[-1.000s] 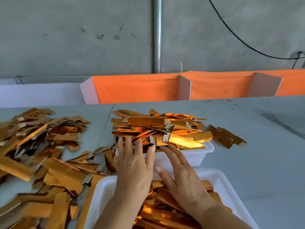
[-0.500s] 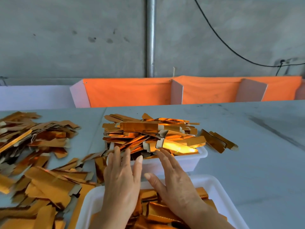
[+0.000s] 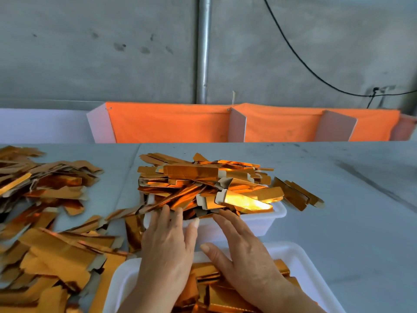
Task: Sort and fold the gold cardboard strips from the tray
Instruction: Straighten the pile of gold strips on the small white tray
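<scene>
Both my hands are out flat, palms down, reaching across the near white tray [image 3: 302, 258] toward the far white tray [image 3: 259, 222]. My left hand [image 3: 168, 247] has fingers straight and close together, thumb out to the right; the fingertips sit at the near rim of the far tray, under the overhang of the heap. My right hand [image 3: 246, 251] has fingers slightly fanned, thumb splayed left; the fingertips reach the same rim, just below the bright folded strip [image 3: 246, 201]. Neither hand is pinching or holding anything that I can see. The thumbs are near each other, not touching.

The gold strips in the far tray [image 3: 203, 179] are piled well above its rim and spill over the edges. A few strips [image 3: 297, 195] lie on the grey table [image 3: 338, 211] just right of that tray. The near tray holds more gold strips [image 3: 207, 283], partly covered by my wrists. A loose pile of strips [image 3: 56, 222] spreads across the table on my left, touching the near tray's left edge.

Behind the table are orange fabric bins with white dividers [image 3: 171, 125], then a concrete wall with a metal pipe [image 3: 204, 48] and a black cable [image 3: 304, 64].
</scene>
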Demonstrator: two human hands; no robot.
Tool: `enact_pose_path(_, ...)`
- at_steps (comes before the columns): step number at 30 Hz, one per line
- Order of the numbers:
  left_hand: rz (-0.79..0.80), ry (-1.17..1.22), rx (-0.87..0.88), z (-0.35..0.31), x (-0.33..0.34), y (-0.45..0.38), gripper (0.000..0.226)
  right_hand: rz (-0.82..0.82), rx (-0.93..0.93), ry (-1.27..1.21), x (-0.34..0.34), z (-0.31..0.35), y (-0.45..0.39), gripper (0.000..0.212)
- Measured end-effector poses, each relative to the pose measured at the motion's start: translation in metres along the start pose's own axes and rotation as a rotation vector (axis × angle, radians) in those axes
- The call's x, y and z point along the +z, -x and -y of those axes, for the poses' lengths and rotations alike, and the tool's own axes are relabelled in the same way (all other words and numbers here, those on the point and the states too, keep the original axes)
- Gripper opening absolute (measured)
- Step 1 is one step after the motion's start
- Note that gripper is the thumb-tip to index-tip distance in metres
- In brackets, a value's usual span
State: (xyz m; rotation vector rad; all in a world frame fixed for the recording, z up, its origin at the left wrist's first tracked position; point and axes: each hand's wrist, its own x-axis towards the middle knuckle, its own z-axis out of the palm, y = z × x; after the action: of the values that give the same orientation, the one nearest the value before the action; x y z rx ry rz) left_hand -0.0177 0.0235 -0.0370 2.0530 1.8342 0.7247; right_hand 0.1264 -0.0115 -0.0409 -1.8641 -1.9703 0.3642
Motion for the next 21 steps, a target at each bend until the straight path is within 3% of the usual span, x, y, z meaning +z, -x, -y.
enact_pose_path(21, 0.03, -0.03, 0.025, -0.0012, 0.0043, 0.0017, 0.059, 0.029, -0.017, -0.087, -0.0085, 0.0028, 0.0013, 0.061)
